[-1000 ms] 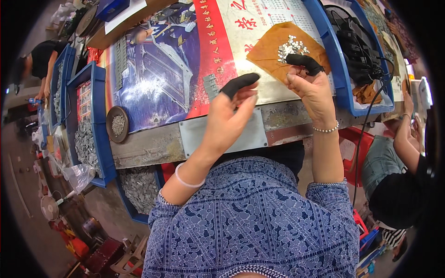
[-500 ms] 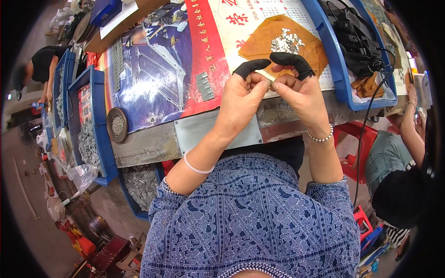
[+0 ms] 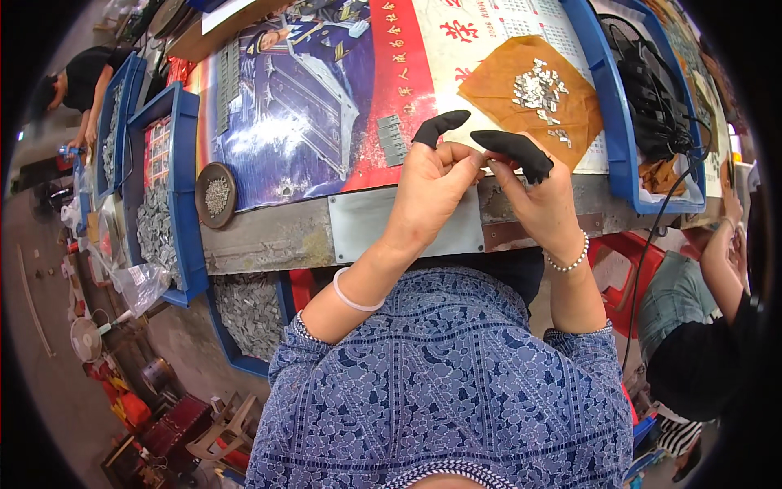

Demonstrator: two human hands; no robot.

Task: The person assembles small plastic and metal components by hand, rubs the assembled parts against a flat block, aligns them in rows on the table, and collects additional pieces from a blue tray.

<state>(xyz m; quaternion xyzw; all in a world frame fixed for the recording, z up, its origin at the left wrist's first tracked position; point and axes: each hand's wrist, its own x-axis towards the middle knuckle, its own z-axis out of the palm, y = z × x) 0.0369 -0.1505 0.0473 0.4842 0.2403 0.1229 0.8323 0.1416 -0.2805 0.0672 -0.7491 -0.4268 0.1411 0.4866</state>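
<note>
My left hand (image 3: 432, 191) and my right hand (image 3: 547, 196) meet over the near edge of the bench, thumbs and fingers pinched together. Black covers sleeve both index fingers, which stick up. Whatever sits between the fingertips is too small to make out. Just beyond my right hand, a brown sheet (image 3: 493, 69) bears a heap of small silver metal pieces (image 3: 538, 90), a few lying apart toward its near side. Left of my left hand, several flat grey metal parts (image 3: 391, 140) lie in a short row on a printed poster (image 3: 281, 147).
A round brown dish (image 3: 217, 197) of tiny metal bits stands at the bench's left edge. Blue trays (image 3: 186, 204) of grey parts flank it. At right, a blue bin (image 3: 599, 90) holds black cables. A red stool (image 3: 623, 269) and other people are nearby.
The bench scene has shifted rightward in view. A pale sliver seen between my hands no longer shows. Some silver pieces now lie apart from the heap. Both hands stay pinched together.
</note>
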